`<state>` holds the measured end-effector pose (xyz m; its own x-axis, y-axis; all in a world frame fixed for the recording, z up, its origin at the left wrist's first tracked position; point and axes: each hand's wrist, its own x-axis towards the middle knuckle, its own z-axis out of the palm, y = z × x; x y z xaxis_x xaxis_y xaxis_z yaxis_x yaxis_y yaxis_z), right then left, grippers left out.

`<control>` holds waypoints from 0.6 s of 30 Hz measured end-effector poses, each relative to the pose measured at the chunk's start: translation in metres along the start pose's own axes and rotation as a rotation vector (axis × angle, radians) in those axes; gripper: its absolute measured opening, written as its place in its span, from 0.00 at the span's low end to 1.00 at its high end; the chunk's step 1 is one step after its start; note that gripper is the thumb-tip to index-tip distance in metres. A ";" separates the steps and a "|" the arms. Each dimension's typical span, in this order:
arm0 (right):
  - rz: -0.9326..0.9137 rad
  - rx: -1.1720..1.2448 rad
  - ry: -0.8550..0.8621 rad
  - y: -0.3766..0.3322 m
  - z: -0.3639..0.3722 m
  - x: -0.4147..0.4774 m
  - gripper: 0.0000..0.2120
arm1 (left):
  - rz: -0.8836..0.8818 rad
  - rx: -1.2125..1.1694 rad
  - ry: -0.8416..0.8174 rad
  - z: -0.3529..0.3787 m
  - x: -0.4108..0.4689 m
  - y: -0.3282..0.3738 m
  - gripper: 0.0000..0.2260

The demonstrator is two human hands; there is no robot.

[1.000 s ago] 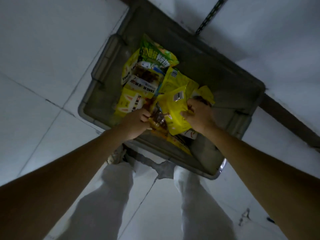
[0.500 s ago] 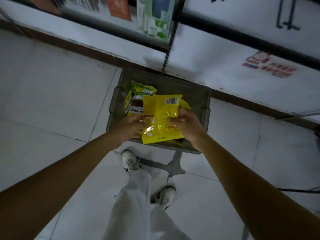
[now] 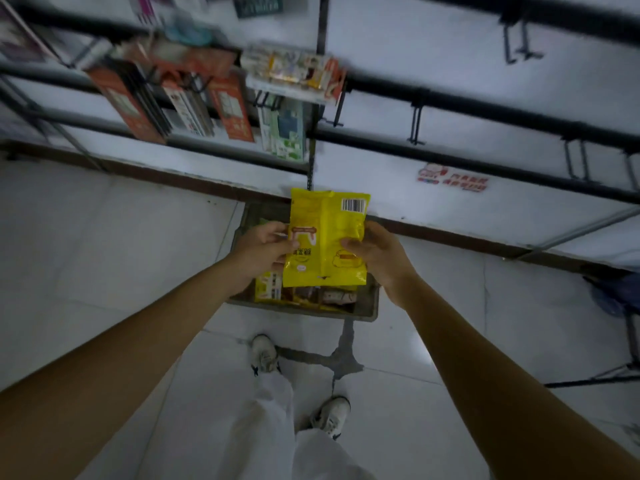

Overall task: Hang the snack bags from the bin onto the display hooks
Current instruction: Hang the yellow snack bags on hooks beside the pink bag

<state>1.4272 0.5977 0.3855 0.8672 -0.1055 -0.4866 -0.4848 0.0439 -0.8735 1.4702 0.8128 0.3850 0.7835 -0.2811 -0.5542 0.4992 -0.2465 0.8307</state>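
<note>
A yellow snack bag (image 3: 325, 237) with a barcode at its top right is held up in front of me, above the grey bin (image 3: 369, 303) on the floor. My left hand (image 3: 265, 249) pinches the bag's left edge and my right hand (image 3: 375, 252) grips its right edge. More snack bags (image 3: 277, 289) lie in the bin, mostly hidden behind the held bag. Empty black display hooks (image 3: 415, 123) stick out from the dark rails on the white wall above and to the right.
Hooks at the upper left carry orange and white packages (image 3: 221, 105) and a tray of small items (image 3: 294, 74). More empty hooks (image 3: 519, 43) hang at the upper right. My shoes (image 3: 265, 355) stand on the white tiled floor below the bin. A red sticker (image 3: 453, 181) is on the wall.
Both hands lifted the yellow bag up out of the bin. My view rose from the bin to the wall rails and hooks.
</note>
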 end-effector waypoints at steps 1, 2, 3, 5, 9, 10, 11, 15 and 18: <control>-0.020 0.010 -0.001 -0.013 -0.003 -0.005 0.15 | 0.026 0.006 -0.004 0.001 -0.003 0.013 0.05; -0.041 0.013 -0.004 -0.029 -0.007 -0.011 0.15 | 0.051 0.023 -0.006 0.002 -0.008 0.030 0.05; -0.059 0.012 -0.005 -0.044 -0.011 -0.017 0.15 | 0.073 0.028 -0.006 0.004 -0.012 0.045 0.06; -0.097 0.026 0.001 -0.072 -0.022 -0.025 0.13 | 0.110 0.034 0.003 0.009 -0.016 0.075 0.07; -0.186 0.003 0.016 -0.114 -0.041 -0.041 0.10 | 0.177 0.058 0.018 0.018 -0.023 0.125 0.12; -0.206 0.000 0.015 -0.124 -0.046 -0.046 0.09 | 0.192 0.066 0.015 0.021 -0.026 0.134 0.12; -0.224 0.003 0.016 -0.132 -0.051 -0.049 0.08 | 0.206 0.071 0.012 0.023 -0.029 0.143 0.12; -0.296 -0.001 0.031 -0.165 -0.075 -0.066 0.07 | 0.288 0.087 -0.011 0.041 -0.042 0.181 0.08; -0.325 -0.001 0.035 -0.186 -0.090 -0.079 0.11 | 0.330 0.090 -0.037 0.053 -0.051 0.208 0.07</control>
<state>1.4382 0.5080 0.5879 0.9722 -0.1484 -0.1812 -0.1830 0.0012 -0.9831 1.5143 0.7263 0.5830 0.8824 -0.3925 -0.2594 0.1851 -0.2172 0.9584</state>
